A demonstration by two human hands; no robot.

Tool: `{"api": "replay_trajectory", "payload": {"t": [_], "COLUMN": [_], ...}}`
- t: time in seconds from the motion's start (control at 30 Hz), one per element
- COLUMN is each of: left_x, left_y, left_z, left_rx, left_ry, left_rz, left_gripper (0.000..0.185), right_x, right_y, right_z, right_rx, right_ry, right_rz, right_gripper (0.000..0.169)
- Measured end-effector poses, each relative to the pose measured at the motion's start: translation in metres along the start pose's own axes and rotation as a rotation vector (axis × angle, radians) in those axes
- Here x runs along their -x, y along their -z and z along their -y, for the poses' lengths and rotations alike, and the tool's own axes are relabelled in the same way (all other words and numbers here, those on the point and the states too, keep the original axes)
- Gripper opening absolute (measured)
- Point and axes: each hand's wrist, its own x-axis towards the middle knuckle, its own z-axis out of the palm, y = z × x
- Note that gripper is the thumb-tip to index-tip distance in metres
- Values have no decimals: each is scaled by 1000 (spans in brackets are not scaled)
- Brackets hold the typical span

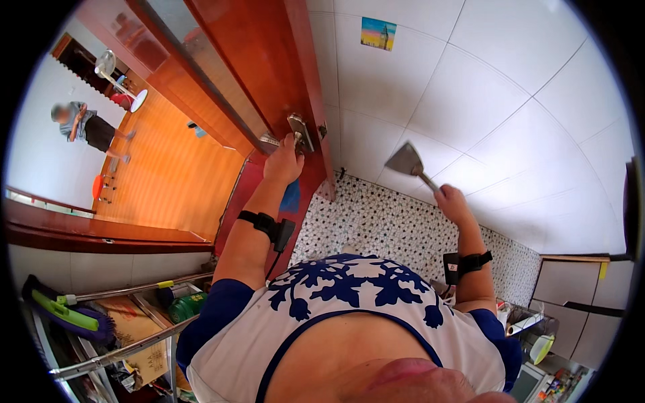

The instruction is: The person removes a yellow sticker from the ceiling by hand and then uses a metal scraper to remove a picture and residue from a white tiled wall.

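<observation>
My left hand (283, 162) is closed around the lever of a metal door handle (301, 132). That handle is mounted near the edge of a reddish-brown wooden door (262, 65) with glass panels, which stands ajar at the left. In my right hand (453, 205) is a broad-bladed scraper (404, 160), gripped by its thin handle. Its flat, greyish blade points up and left in front of the white tiled wall (494, 126), and I cannot tell whether it touches the tiles.
Beyond the doorway, a person (85, 123) stands near a white pedestal fan (108, 68) and a red stool (98, 187). At lower left are a metal rack (121, 350) and a purple-and-green brush (70, 312). Grey cabinets (567, 282) stand right. Speckled floor (363, 216) lies below.
</observation>
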Motion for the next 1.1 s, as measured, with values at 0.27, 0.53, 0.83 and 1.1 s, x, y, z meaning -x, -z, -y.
{"api": "replay_trajectory", "payload": {"t": [0.27,0.53,0.83,1.1], "left_x": [12,3,39,89], "left_y": [-5,-34,-42,-46], "left_z": [12,40,70,108], "left_rx": [20,-58,-72,87], "left_ry": [1,41,18,-64], "left_rz": [65,100,-17,-382], "left_gripper": [62,65,66,37], "right_x": [-23,-101,-116,-159], "right_y": [-1,-59,-82,-72], "right_z": [51,58,53,54], "right_rx": [-534,-774,-531,-507], "right_ry": [11,13,66,142], "right_rz": [-281,-308,-409,-406], "right_gripper": [26,17,19,21]}}
